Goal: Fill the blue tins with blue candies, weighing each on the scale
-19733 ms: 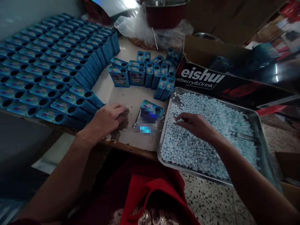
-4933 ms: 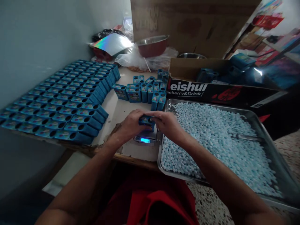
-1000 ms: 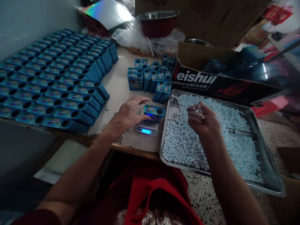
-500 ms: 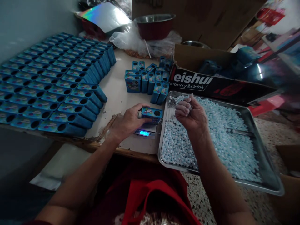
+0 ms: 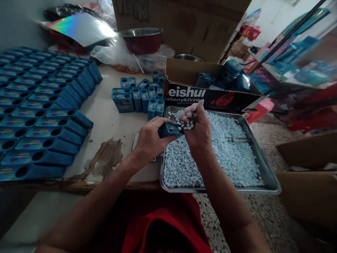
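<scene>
My left hand [image 5: 149,137] is closed around a small blue candy box [image 5: 170,129], tilted with its holed end toward my right hand. My right hand [image 5: 199,131] is cupped, its fingers dusted white, with several pale candies [image 5: 187,124] lying in it against the mouth of the box. Both hands are above the left part of a metal tray [image 5: 271,184], which holds a thick layer of pale blue and white candies [image 5: 184,170]. Under my left hand only a strip of the scale [image 5: 135,140] shows; its display is hidden.
Rows of blue boxes [image 5: 52,123] fill the table's left side. More boxes [image 5: 126,102] stand behind my hands. A black printed carton [image 5: 210,100] is behind the tray, and a scoop handle [image 5: 238,139] lies in the candies. A red bowl [image 5: 142,42] stands farther back.
My left hand has lifted the box off the scale and tipped it to the right. My right hand has turned and loosened, showing the candies in it. The view has swung right.
</scene>
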`<state>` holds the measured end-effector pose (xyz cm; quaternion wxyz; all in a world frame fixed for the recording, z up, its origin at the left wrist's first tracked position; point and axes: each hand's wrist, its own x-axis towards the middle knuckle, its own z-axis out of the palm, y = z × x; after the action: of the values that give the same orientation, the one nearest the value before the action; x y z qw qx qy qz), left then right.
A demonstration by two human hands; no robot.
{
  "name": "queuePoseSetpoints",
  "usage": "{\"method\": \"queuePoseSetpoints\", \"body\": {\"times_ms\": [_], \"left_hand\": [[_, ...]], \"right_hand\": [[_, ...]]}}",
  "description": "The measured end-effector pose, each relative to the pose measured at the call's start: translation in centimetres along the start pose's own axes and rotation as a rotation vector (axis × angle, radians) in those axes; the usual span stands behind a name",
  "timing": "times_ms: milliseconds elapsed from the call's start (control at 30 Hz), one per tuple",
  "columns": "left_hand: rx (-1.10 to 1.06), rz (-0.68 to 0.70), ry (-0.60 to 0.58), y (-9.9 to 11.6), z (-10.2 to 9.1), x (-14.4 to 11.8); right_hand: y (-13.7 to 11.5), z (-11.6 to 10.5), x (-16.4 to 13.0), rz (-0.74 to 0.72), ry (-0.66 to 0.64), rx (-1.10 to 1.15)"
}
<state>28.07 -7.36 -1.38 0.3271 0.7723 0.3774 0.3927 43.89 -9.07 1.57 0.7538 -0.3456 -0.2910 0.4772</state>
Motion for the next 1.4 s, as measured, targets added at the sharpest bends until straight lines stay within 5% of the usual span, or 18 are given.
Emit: {"method": "queuePoseSetpoints", "body": {"times_ms": [200, 467, 800, 900, 1033, 1200, 1400], "left_hand": [[-0.076, -0.057, -0.010, 0.4, 1.4, 0.0], [-0.258, -0.179, -0.053, 0.5, 3.0, 0.0], [-0.313, -0.168, -0.028, 0.4, 3.3, 0.0], [-0.334, -0.176, -0.020, 0.1, 2.3, 0.0], [-0.300, -0.219, 0.033, -2.4, -1.6, -0.5], [-0.311, -0.312, 0.055, -7.3, -5.6, -2.5], [-0.419, -0.373, -0.036, -9.0, -6.0, -4.3]], "right_hand": [[-0.6, -1.1, -0.1, -0.102, 0.032, -0.213], [-1.5, -2.5, -0.6, -0.083, -0.042, -0.172], [-2.1, -1.8, -2.3, -0.144, -0.162, -0.333], [-2.6, -2.2, -2.4, -0.144, -0.091, -0.341], [-2.8, -5.7, -1.9, -0.117, -0.044, -0.476], [0.3, -9.7, -0.6, 0.025, -0.451, -1.312], [3.7, -8.3, -0.9, -0.102, -0.967, -1.731]]}}
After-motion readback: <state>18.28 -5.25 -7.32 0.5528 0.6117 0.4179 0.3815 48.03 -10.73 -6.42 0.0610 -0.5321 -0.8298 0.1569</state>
